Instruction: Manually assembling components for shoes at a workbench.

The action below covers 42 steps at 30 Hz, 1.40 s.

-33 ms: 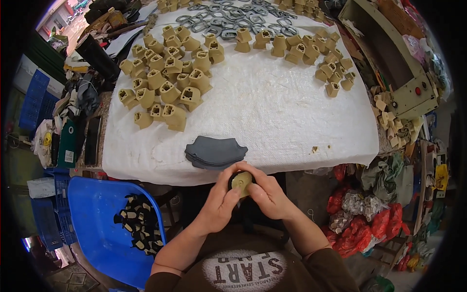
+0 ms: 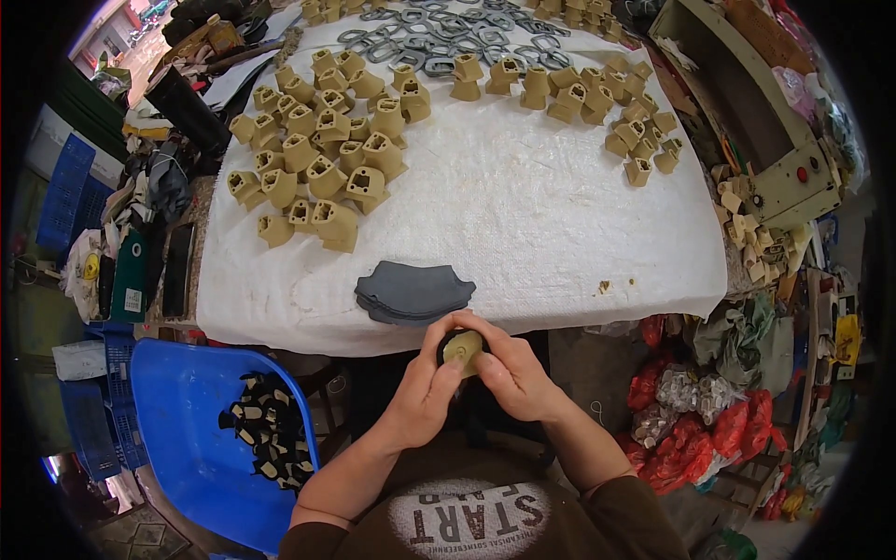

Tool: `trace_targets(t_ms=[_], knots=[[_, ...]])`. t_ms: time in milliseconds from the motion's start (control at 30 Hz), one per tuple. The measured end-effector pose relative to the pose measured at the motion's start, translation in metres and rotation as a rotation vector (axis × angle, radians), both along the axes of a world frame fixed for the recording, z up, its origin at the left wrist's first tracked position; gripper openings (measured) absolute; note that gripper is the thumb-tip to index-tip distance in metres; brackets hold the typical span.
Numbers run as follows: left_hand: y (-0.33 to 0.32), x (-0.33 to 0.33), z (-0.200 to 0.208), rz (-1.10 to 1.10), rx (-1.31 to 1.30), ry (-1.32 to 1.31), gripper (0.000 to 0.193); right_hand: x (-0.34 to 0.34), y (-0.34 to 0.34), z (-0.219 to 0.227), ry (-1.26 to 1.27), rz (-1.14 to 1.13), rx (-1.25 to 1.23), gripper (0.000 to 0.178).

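Close to the table's near edge, my left hand (image 2: 422, 390) and my right hand (image 2: 511, 373) are both closed around one beige shoe heel (image 2: 462, 348). Its pale, rounded face points up, and a dark strip of covering runs along its far rim. Both thumbs press at its near side, while my other fingers wrap it and hide most of its body. Just beyond my fingers lies a stack of curved dark grey covering pieces (image 2: 415, 291). Many beige heels (image 2: 327, 177) stand bunched on the table's left half.
More beige heels (image 2: 639, 140) stand at the far right of the white-covered table (image 2: 523, 224). Grey metal rings (image 2: 439, 37) lie at the back. A blue basin (image 2: 177, 420) at my left holds black-and-beige pieces (image 2: 271, 425). Red plastic bags (image 2: 677, 453) sit on the right.
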<state>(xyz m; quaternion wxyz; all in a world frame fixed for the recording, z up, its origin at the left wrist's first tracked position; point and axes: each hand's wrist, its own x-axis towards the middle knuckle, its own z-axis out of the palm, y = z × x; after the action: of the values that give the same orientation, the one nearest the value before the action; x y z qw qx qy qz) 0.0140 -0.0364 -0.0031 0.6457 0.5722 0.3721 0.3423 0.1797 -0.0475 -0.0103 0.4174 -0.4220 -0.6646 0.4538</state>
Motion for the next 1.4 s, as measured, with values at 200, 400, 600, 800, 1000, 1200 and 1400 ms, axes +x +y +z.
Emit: trace_targets(t_ms=[200,400,600,800,1000,1200,1400], knots=[[0.004,-0.005,-0.004,0.077,0.132,0.032,0.046,0.000,-0.002,0.002,-0.349,-0.125,0.196,0.038],[0.005,-0.005,0.008,-0.115,0.123,-0.053,0.048,0.008,0.010,0.000,0.070,-0.121,0.155,0.021],[0.001,-0.007,0.000,-0.222,0.036,-0.044,0.052,0.005,0.021,-0.003,0.641,0.269,-0.379,0.015],[-0.005,-0.007,0.001,-0.218,-0.078,-0.053,0.043,0.007,0.020,-0.007,0.563,0.345,-0.199,0.012],[-0.011,0.003,-0.008,-0.073,-0.084,-0.088,0.036,-0.010,0.008,-0.011,0.347,0.077,0.069,0.016],[-0.010,0.014,-0.007,0.094,-0.206,-0.389,0.035,-0.017,-0.013,-0.024,0.740,0.050,-0.452,0.049],[-0.015,0.012,-0.018,0.272,0.170,-0.054,0.040,-0.036,-0.015,-0.016,0.363,-0.096,-0.019,0.039]])
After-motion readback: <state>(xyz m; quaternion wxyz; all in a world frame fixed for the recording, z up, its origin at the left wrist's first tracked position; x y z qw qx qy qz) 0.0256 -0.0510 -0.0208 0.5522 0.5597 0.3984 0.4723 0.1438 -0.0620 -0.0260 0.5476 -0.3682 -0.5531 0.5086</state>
